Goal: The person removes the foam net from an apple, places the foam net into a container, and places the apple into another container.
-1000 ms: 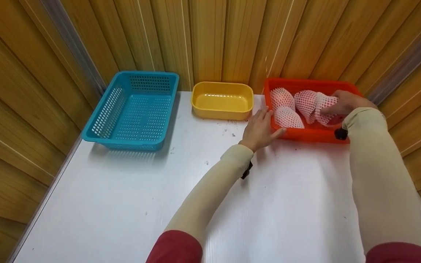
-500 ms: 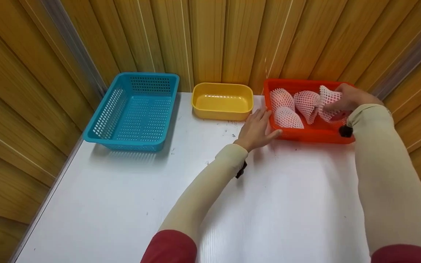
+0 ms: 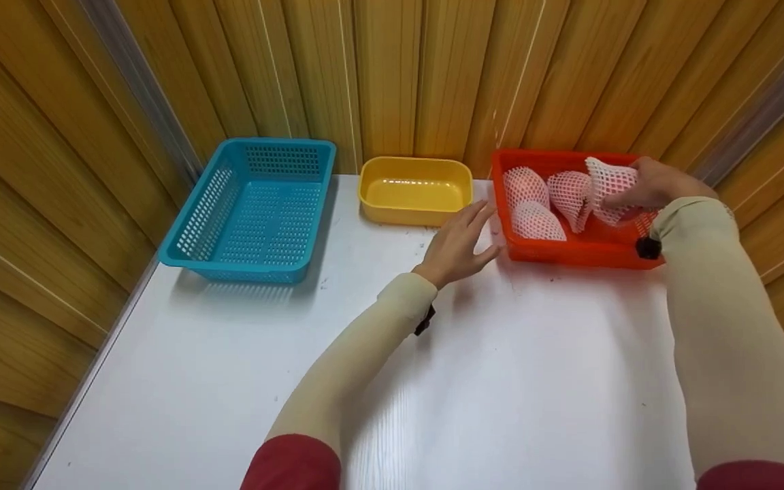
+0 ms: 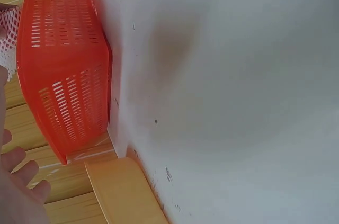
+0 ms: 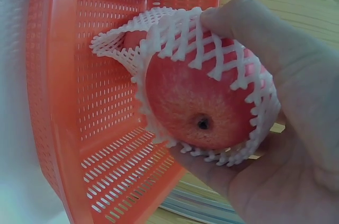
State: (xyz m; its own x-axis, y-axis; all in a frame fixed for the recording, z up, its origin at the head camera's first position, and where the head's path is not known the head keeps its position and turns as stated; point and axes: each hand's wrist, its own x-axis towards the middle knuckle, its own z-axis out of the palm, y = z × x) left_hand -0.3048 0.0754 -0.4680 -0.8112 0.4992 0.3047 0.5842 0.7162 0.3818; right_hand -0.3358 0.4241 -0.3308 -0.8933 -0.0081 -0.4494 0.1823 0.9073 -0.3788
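Note:
My right hand (image 3: pixel 667 185) grips a red apple (image 5: pixel 204 102) in a white foam net sleeve, its thumb and fingers on either side of the fruit. The apple is held over the right part of the red basket (image 3: pixel 582 253). Beside it in the basket lie other net-sleeved fruits: one in the middle (image 3: pixel 571 194) and two at the left end, one behind (image 3: pixel 525 184) and one in front (image 3: pixel 537 221). My left hand (image 3: pixel 453 246) hovers just left of the basket, apart from it, with fingers spread and nothing in them.
A yellow bin (image 3: pixel 416 216) stands against the back wall, left of the red basket. Farther left is a blue-green perforated basket (image 3: pixel 249 269) with nothing in it. Wood-plank walls (image 3: pixel 392 82) bound the white table (image 3: pixel 501 381) at the back and sides.
My right hand has lifted the apple slightly and tilted its net sleeve upward. My left hand has let go of the red basket's left rim and moved left, away from it.

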